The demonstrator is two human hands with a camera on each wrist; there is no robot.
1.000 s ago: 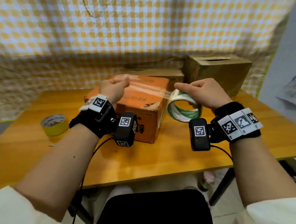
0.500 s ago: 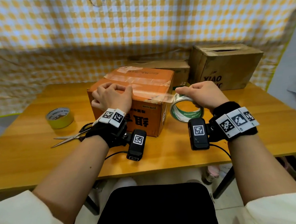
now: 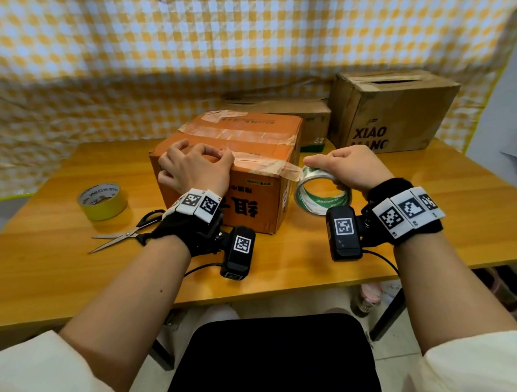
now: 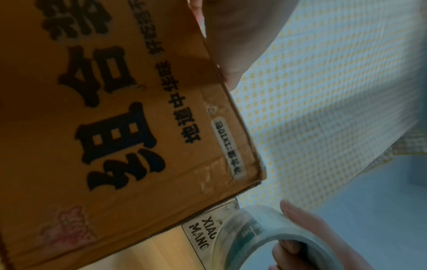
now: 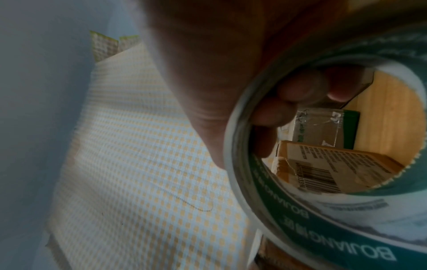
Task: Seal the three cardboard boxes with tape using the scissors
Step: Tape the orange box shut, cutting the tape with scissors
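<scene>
Near the left edge of the worktop (image 3: 286,273) sits a yellow tape roll (image 3: 102,201), lying flat. Just right of it, the scissors (image 3: 126,234) lie with blades pointing toward the left edge, handles partly hidden behind the left wrist. The left hand (image 3: 195,169) rests on the near top edge of the orange cardboard box (image 3: 251,196), which stands at the middle of the worktop; its fingers (image 3: 175,149) are curled and bunched, knuckles up, pressing a strip of clear tape (image 3: 267,165) onto the box top. That strip runs off the box's near right corner to the clear tape roll (image 3: 322,196), held upright just beside the box. The right hand (image 3: 349,167) grips this roll: thumb lying along the outer rim, fingers (image 5: 298,87) hooked through the core, as the right wrist view shows. Behind the orange box, a low brown box (image 3: 300,111) sits toward the back edge, and a taller brown box marked XIAO (image 3: 397,111) stands at the back right.
</scene>
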